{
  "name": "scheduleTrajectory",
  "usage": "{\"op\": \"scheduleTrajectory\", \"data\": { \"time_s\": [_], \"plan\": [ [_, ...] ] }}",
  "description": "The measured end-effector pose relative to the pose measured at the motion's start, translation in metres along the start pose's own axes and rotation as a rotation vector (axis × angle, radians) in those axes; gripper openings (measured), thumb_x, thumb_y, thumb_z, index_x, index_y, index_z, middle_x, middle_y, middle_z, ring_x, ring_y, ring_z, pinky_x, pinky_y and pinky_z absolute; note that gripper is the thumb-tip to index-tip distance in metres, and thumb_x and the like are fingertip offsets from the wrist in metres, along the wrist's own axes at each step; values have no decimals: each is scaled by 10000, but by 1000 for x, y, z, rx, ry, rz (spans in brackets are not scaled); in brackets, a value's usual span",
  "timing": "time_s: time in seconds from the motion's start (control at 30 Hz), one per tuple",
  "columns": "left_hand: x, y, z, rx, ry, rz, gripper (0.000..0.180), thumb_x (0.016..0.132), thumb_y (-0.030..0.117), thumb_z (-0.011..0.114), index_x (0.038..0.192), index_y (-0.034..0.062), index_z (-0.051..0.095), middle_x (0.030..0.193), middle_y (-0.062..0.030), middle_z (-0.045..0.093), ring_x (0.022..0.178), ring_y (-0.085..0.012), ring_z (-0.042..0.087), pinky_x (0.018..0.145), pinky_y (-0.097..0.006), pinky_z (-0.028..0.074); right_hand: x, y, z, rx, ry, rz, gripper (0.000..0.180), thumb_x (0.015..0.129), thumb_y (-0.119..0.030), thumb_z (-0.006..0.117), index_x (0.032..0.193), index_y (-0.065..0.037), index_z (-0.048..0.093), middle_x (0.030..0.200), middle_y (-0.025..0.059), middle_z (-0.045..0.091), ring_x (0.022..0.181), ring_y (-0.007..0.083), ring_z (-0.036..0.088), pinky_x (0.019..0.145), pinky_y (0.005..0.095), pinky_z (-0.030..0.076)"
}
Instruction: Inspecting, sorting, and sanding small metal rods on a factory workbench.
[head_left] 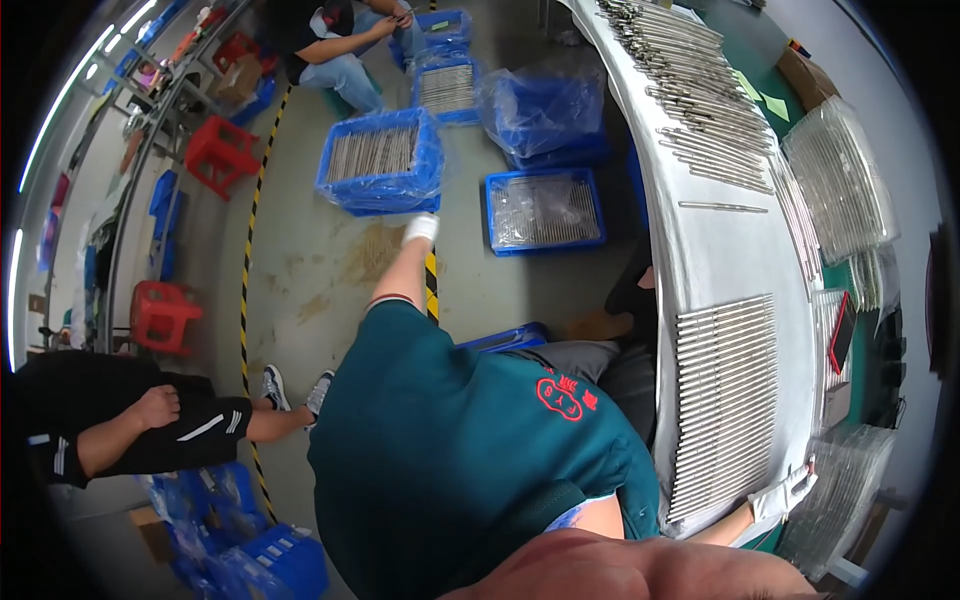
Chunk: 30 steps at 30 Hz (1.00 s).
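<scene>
Reaching down to a crate of rods while steadying at the bench

Gloved left hand (pixel 421 228) stretches to the blue crate (pixel 380 160) of metal rods on the floor; gloved right hand (pixel 783 493) rests by the rod row (pixel 722 400) on the bench (pixel 700 250); neither hand's fingers can be read; better to grip rods squarely, mid-length
</scene>
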<state>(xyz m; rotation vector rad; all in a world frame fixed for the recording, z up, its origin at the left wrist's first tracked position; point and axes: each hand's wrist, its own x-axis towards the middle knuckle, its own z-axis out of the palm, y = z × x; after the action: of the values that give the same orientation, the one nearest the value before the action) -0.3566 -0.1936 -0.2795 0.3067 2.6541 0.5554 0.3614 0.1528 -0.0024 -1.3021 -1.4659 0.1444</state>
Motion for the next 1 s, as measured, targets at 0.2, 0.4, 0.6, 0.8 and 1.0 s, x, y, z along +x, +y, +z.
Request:
{"op": "scheduleTrajectory", "data": {
  "time_s": [0.2, 0.4, 0.6, 0.8, 1.0],
  "plan": [
    [-165, 94, 134, 402, -791, 435, 496, 893, 464, 394, 1114, 89, 630, 1219, -150, 577, 1127, -354, 534, 961, -418, 403, -6, -5, 4, -31, 41, 153, 318, 934, -151, 552, 1165, 66, 523, 1103, 148, 622, 961, 201, 598, 811, 301, 524],
    [-203, 161, 118, 521, -1036, 816, 467, 882, 426, 447, 1240, 149, 562, 1237, -107, 576, 1132, -329, 534, 945, -405, 414, -4, -2, 3, 25, 20, 108, 321, 929, -154, 563, 1154, 72, 538, 1099, 154, 618, 948, 202, 605, 816, 298, 533],
    [-195, 140, 138, 515, -1104, 904, 414, 833, 351, 515, 1183, 150, 610, 1145, -118, 628, 1068, -315, 584, 875, -395, 436, -1, -12, 6, 76, 28, 79, 301, 930, -138, 557, 1149, 67, 540, 1093, 148, 619, 938, 206, 610, 805, 308, 543],
    [-198, 139, 132, 427, -1111, 774, 378, 808, 292, 539, 1118, 102, 642, 1123, -139, 635, 1028, -324, 599, 860, -416, 447, 2, -1, 5, -28, 30, 75, 298, 930, -142, 555, 1128, 80, 544, 1091, 156, 619, 941, 211, 611, 778, 313, 564],
    [-202, 124, 132, 365, -1012, 657, 485, 905, 420, 410, 1167, 64, 609, 1196, -140, 600, 1129, -332, 542, 926, -416, 409, -1, -2, 9, 124, 23, 163, 300, 929, -145, 557, 1131, 77, 542, 1092, 147, 622, 934, 208, 612, 778, 308, 564]
  ]
}}
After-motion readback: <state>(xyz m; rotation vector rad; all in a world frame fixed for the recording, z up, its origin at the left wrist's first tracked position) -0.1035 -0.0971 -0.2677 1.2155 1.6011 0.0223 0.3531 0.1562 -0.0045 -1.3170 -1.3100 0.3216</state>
